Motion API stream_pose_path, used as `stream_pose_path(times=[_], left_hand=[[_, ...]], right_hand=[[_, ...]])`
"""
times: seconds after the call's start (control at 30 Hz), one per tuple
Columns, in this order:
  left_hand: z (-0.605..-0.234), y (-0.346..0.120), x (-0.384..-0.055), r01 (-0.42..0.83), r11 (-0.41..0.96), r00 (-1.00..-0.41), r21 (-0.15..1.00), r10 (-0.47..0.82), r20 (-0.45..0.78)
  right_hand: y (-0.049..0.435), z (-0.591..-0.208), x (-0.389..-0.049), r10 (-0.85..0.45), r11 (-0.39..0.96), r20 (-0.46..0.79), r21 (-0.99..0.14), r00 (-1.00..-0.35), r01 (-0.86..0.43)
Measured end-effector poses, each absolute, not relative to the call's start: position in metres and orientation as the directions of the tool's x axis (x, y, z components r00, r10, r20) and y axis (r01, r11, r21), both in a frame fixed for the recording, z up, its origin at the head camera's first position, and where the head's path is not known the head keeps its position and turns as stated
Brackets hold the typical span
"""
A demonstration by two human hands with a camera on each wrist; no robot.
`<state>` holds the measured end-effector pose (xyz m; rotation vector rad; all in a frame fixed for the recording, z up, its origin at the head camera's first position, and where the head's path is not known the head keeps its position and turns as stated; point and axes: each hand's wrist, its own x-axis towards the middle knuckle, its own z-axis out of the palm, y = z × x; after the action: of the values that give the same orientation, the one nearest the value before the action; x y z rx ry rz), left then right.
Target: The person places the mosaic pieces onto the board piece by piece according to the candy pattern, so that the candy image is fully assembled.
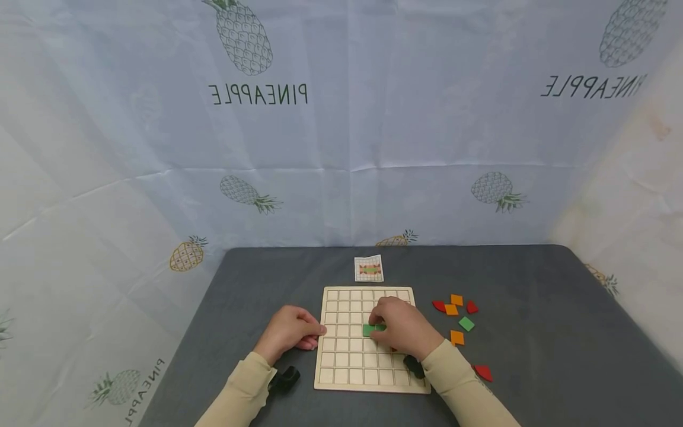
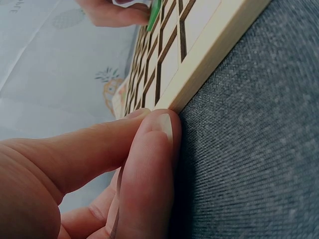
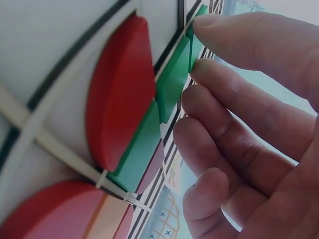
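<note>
Green tile (image 3: 197, 47) between right hand (image 1: 402, 326) fingers (image 3: 239, 37), wooden board (image 1: 342, 359) beneath.

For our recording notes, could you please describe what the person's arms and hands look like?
Cream sleeves reach down to both wrists. The left hand and right hand are bare, without gloves, and a black device shows beside each cuff.

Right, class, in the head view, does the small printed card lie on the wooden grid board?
No, the printed card lies on the dark table, beyond the far edge of the grid board.
</note>
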<state>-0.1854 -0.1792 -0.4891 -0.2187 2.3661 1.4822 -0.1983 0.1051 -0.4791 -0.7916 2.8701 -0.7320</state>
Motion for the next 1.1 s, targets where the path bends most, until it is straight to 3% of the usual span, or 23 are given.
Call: stream_pose_path(times=[0.67, 1.1], left_hand=[[-0.483, -0.178, -0.188, -0.301, 0.45, -0.935, 0.841, 0.035, -0.353], [-0.492, -0.179, -0.184, -0.299, 0.441, -0.931, 0.846, 0.061, -0.361]], right_hand=[[0.113, -0.468, -0.204, -0.477, 0.759, 0.065, -0.474, -0.877, -0.447], [0.215, -0.465, -0.199, -0.272, 0.829, -0.001, -0.508, -0.962, -0.234]])
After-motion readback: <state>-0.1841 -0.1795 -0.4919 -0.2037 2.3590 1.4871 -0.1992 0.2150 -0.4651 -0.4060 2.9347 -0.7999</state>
